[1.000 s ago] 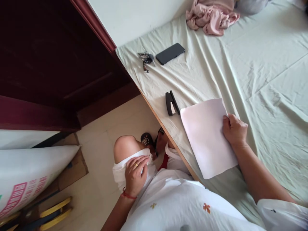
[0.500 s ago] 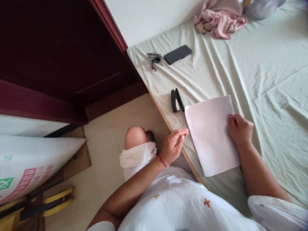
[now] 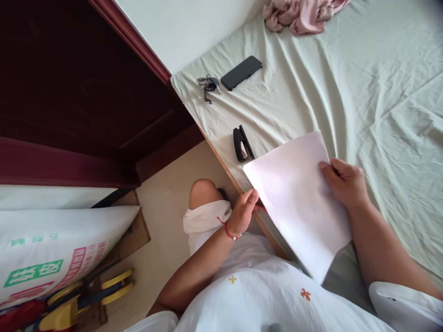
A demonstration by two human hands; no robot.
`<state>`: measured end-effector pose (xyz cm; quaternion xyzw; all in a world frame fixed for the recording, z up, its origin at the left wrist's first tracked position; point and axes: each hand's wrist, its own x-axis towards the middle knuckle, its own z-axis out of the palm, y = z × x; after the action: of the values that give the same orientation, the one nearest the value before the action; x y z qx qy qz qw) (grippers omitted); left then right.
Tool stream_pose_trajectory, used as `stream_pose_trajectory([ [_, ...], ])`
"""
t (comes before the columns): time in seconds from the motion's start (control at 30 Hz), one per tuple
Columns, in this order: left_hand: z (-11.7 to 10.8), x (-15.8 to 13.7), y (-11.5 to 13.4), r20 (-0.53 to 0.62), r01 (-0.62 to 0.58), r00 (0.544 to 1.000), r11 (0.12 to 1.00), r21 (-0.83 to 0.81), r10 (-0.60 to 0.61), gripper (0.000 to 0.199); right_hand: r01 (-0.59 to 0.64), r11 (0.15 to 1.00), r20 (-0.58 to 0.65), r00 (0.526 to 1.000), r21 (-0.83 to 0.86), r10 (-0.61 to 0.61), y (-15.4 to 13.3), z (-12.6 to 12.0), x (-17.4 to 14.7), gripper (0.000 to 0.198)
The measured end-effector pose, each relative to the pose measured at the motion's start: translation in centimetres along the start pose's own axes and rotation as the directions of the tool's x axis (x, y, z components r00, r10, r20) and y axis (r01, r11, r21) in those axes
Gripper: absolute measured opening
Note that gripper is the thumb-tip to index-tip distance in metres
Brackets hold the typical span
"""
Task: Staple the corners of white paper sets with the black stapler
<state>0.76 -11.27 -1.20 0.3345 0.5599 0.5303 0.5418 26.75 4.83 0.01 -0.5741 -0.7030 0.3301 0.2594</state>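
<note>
Paper [image 3: 296, 193] is apparently being steadied: right hand [image 3: 348, 183] grasping it, left hand [image 3: 242, 212] at its edge, hold unclear, seemingly needing pinching.

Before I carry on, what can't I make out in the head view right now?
All in the head view:
1. Left hand: fingers partly hidden by the paper; whether they grip it is unclear.
2. Right hand: the paper hides the fingers underneath.
3. Paper: its underside faces away, hidden by the upper face.
4. Pink cloth: cut off by the top edge.
5. Keys: too small to count.
</note>
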Motion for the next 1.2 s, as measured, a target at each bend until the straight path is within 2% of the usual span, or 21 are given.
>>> stream_pose_trajectory([
  [0.1,-0.1,0.1,-0.1,-0.036,0.064,0.998,0.982,0.177,-0.059,0.060,-0.004,1.000,-0.013,1.000,0.012,0.004,-0.3,0.1,-0.1,0.046],
  [0.2,0.2,0.3,0.0,-0.131,0.099,0.989,0.968,0.232,-0.069,0.067,-0.079,0.967,0.091,0.994,0.242,0.058,0.5,-0.3,0.0,0.042],
  [0.3,0.7,0.6,0.2,-0.193,0.140,0.976,0.974,0.177,-0.105,0.067,-0.255,0.811,0.300,0.948,0.527,0.103,1.3,-1.1,0.1,0.046],
  [0.37,0.9,1.1,0.5,-0.221,0.115,0.972,0.984,0.139,-0.082,0.061,-0.331,0.726,0.350,0.928,0.603,0.132,1.5,-1.5,0.2,0.053],
  [0.47,1.0,2.3,0.7,-0.213,-0.009,0.976,0.995,0.102,0.031,0.050,-0.344,0.680,0.291,0.936,0.647,0.197,1.3,-1.6,0.3,0.050],
  [0.57,0.9,3.9,0.2,-0.176,-0.140,0.973,0.988,0.058,0.148,0.051,-0.324,0.655,0.212,0.945,0.682,0.247,1.1,-1.2,0.3,0.044],
  [0.63,0.6,4.6,-0.4,-0.158,-0.187,0.969,0.982,0.026,0.188,0.050,-0.327,0.659,0.203,0.944,0.677,0.260,1.2,-0.9,0.4,0.041],
  [0.8,-0.2,4.5,-1.3,-0.149,-0.142,0.980,0.989,-0.044,0.134,0.052,-0.351,0.709,0.203,0.936,0.612,0.288,1.7,-0.6,0.5,0.042],
  [0.93,-0.6,4.0,-1.1,-0.163,-0.109,0.978,0.988,0.110,0.127,0.056,-0.315,0.712,0.118,0.943,0.628,0.313,1.5,-0.3,0.7,0.039],
  [1.03,-0.6,4.0,-0.9,-0.217,-0.133,0.958,0.964,0.232,0.185,0.066,-0.289,0.709,0.102,0.950,0.644,0.294,1.5,-0.1,0.8,0.040],
  [1.2,0.0,4.5,-1.3,-0.307,-0.170,0.925,0.966,0.194,0.224,0.070,-0.200,0.700,0.059,0.974,0.685,0.221,1.7,-0.1,1.1,0.040],
])
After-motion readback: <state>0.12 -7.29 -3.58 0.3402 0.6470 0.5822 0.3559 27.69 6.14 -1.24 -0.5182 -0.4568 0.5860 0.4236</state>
